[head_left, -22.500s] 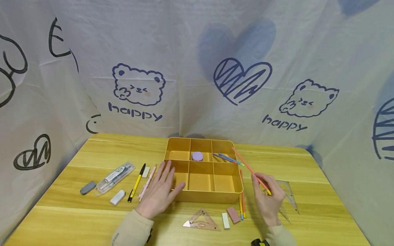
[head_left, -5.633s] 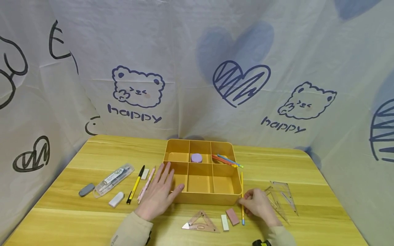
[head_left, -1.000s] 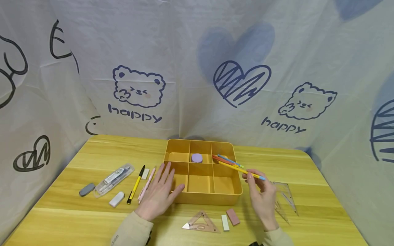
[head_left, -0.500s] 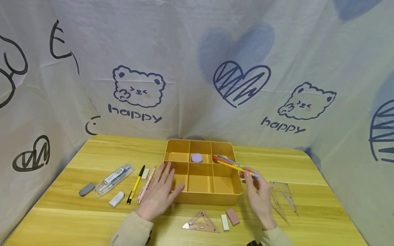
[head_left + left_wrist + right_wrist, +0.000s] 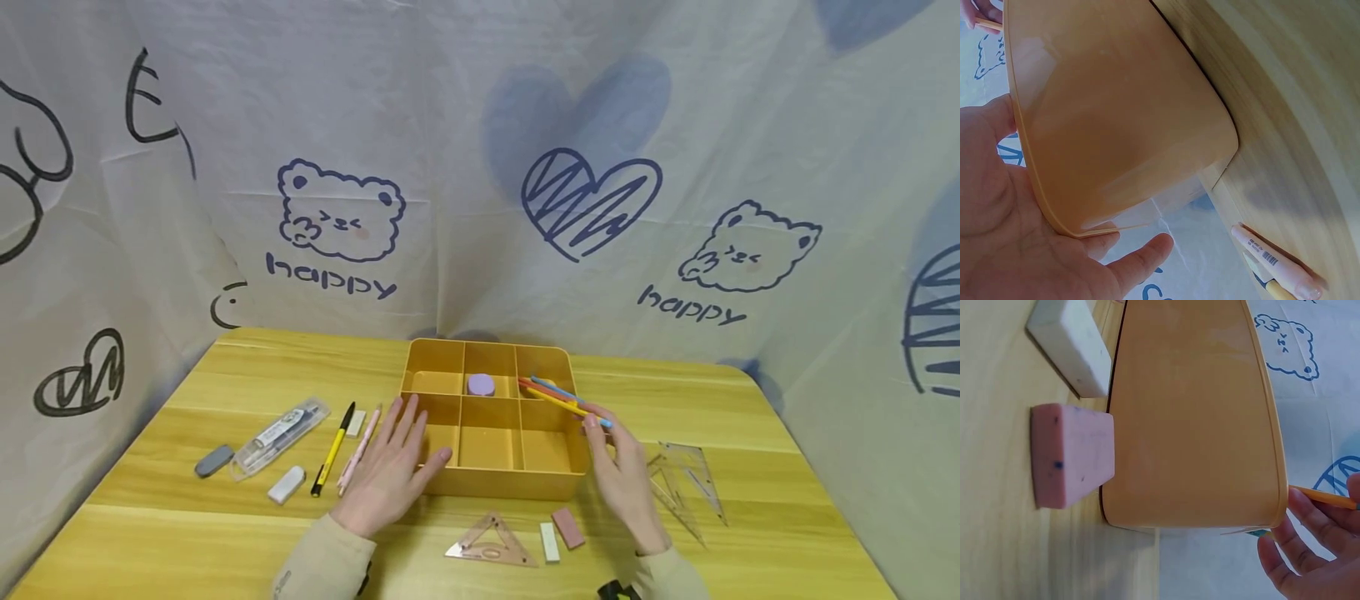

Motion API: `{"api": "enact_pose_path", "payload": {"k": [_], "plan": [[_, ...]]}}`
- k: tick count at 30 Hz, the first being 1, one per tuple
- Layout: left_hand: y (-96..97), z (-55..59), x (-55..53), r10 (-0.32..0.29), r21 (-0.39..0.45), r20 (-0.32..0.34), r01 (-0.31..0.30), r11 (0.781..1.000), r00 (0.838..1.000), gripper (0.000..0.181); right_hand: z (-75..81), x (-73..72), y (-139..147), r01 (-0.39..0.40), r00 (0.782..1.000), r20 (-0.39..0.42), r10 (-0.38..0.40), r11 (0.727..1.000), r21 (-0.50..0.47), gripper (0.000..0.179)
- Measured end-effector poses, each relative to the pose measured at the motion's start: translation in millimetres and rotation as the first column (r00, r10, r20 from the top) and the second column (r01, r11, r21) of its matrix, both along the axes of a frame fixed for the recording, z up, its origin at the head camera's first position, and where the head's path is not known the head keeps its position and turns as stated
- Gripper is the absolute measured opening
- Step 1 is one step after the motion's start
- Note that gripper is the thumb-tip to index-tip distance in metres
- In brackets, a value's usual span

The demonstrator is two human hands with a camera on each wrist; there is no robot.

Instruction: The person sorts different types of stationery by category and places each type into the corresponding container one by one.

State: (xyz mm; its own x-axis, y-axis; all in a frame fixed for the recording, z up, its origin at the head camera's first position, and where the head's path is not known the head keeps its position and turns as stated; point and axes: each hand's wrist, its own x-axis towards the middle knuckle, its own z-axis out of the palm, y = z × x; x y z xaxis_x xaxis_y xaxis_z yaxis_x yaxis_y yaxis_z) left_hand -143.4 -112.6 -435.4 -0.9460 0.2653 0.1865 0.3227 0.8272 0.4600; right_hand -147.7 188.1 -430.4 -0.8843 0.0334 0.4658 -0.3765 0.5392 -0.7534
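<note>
A tan organizer box [image 5: 502,485] with several compartments stands mid-table. My left hand [image 5: 392,475] lies over its front left corner with fingers spread and straight; in the left wrist view, the thumb and fingers touch the rim. At the box's right side, my right hand [image 5: 622,479] pinches a yellow pencil [image 5: 551,397] near its blue end. That pencil slants into the back right compartment, alongside orange-red pencils [image 5: 528,385] and a blue pencil [image 5: 551,386]. In the right wrist view, the fingers are right at the rim. A purple rounded item [image 5: 481,384] sits in the back middle compartment.
Left of the box lie a pink pen [image 5: 369,437], yellow-black pen [image 5: 333,450], clear case [image 5: 280,437], grey oval item [image 5: 214,461] and white erasers [image 5: 287,484]. In front are a triangle ruler [image 5: 491,542], white eraser [image 5: 550,543] and pink eraser [image 5: 567,528]. Clear set squares [image 5: 693,479] lie right.
Earlier, my right hand placed orange pencils in the back right compartment and picked the yellow pencil off the table. Over the last second it brought that pencil left and lower. My left hand stayed put.
</note>
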Motion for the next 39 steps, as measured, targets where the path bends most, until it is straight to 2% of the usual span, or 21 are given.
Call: {"api": "enact_pose_path", "payload": {"k": [8,17,22,25,29,33,39], "plan": [[1.5,0.6,0.2,-0.004,0.006,0.016,0.004,1.000,1.000,0.071,-3.4,-6.3,-0.6,0.018,0.999,0.033,-0.018,1.000,-0.003,0.032],[1.7,-0.2,0.4,-0.003,0.006,0.015,0.002,1.000,1.000,0.072,-2.6,-12.9,-3.4,0.043,0.993,0.111,-0.039,0.999,-0.034,0.034],[1.4,-2.2,-0.5,0.002,0.010,0.018,-0.002,1.000,1.000,0.072,-4.1,-14.0,-3.5,0.033,0.998,0.049,-0.031,0.999,-0.031,0.030],[1.5,-3.1,-1.4,0.004,0.006,0.022,-0.004,1.000,1.000,0.073,-7.6,-13.5,-2.8,0.036,0.999,0.006,-0.036,0.998,-0.059,0.034],[1.2,-3.1,-1.9,0.004,0.003,0.017,-0.004,1.000,1.000,0.073,-10.6,-11.4,0.6,0.064,0.998,0.011,-0.064,0.995,-0.074,0.042],[0.7,-1.9,-1.3,0.003,0.003,0.011,-0.003,1.000,1.000,0.073,-10.6,-9.4,6.4,0.095,0.994,0.060,-0.095,0.995,0.002,0.043],[0.3,-1.1,-0.1,0.003,0.000,0.007,-0.003,1.000,1.000,0.072,-10.8,-8.0,10.4,0.078,0.969,0.224,-0.108,0.987,0.138,0.054]]}}
